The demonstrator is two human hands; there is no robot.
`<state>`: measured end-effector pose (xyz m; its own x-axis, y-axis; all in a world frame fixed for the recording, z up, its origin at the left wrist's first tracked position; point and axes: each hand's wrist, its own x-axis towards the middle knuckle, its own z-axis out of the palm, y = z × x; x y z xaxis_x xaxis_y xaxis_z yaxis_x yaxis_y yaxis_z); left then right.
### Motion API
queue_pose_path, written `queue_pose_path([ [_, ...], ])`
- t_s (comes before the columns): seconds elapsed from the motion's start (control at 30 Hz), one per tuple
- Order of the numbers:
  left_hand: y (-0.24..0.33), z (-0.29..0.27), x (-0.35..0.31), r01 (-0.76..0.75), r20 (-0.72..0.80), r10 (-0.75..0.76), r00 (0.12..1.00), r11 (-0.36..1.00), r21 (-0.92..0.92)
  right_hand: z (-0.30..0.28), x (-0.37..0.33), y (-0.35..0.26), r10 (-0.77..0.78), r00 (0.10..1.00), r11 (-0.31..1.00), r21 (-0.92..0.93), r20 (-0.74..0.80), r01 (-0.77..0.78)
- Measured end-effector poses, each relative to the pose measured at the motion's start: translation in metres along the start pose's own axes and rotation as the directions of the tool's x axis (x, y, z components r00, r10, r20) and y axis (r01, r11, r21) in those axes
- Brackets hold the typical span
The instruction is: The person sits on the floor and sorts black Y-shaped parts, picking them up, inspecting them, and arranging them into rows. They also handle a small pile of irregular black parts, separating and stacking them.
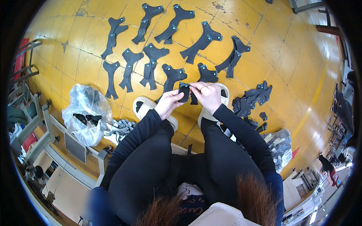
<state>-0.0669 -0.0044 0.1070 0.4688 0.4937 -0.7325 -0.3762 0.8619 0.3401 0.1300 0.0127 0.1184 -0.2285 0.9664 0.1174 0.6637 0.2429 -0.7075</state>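
Floor tiles in scuffed yellow run out past the person's dark-clad knees, and from where I stand I see forked black pieces laid flat across them in two loose rows. A clear plastic bag bulges at the person's left, dark stuff showing inside. Off to the right, a heap of dark pieces sits just beyond the right forearm. Cream sandals stand below the hands, one on each side. The left hand is closed, pinching a small black piece between thumb and fingers; the piece sits up between both hands, above the floor. The right hand has its fingertips drawn together at the upper right edge; whether they grip it, I can't tell.
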Motion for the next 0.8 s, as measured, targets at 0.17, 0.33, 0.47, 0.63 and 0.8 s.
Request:
queue_pose_path([
  [0.17, -0.007, 0.000, 0.000, 0.039, -0.024, -0.037, 0.999, 0.994, 0.105, -0.006, -0.010, 0.004, 0.045, 0.992, 0.999, 0.023, 0.120, -0.048],
  [0.33, -0.010, 0.000, 0.000, 0.042, -0.031, -0.038, 0.999, 0.987, 0.152, -0.007, -0.010, -0.003, 0.150, 0.976, 0.985, 0.063, 0.159, -0.161],
  [0.47, -0.007, 0.005, -0.003, 0.063, -0.049, -0.057, 0.997, 0.988, 0.144, -0.007, -0.011, 0.000, 0.099, 0.988, 0.994, 0.043, 0.123, -0.105],
  [0.63, -0.013, -0.006, 0.002, 0.017, -0.048, -0.015, 0.999, 0.999, 0.032, -0.007, -0.004, -0.002, -0.007, 0.987, 0.992, 0.123, 0.160, -0.012],
  [0.8, -0.010, -0.002, 0.005, -0.038, -0.048, 0.039, 0.998, 0.999, 0.008, -0.010, -0.005, 0.000, 0.135, 0.959, 0.866, 0.440, 0.248, -0.236],
])
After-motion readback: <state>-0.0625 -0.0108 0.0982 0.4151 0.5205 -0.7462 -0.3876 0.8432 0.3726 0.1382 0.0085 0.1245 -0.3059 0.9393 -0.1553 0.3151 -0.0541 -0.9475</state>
